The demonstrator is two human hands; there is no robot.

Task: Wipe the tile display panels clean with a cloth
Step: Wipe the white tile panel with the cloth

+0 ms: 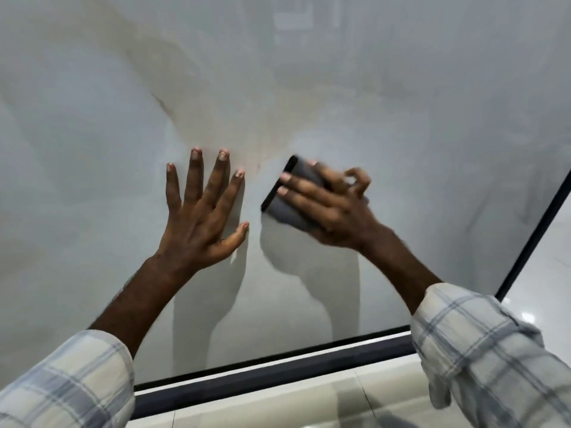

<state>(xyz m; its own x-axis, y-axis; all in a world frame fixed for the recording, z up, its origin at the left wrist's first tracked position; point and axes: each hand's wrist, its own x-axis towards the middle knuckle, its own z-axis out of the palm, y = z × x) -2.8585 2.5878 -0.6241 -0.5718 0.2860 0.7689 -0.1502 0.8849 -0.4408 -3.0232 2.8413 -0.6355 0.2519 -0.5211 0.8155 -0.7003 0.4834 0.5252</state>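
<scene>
A large glossy grey tile display panel (309, 72) with faint beige veining fills the view. My left hand (200, 217) lies flat against it with the fingers spread and straight. To its right, my right hand (330, 208) presses a folded dark grey cloth pad (289, 197) with a black edge against the panel. Straight fingers lie over the pad, while the far fingers are curled and blurred by motion. Both forearms wear rolled plaid sleeves.
A dark frame (278, 375) runs along the panel's lower edge and another dark strip (534, 236) runs down its right side. Below and to the right lies a shiny white tiled floor (543, 288).
</scene>
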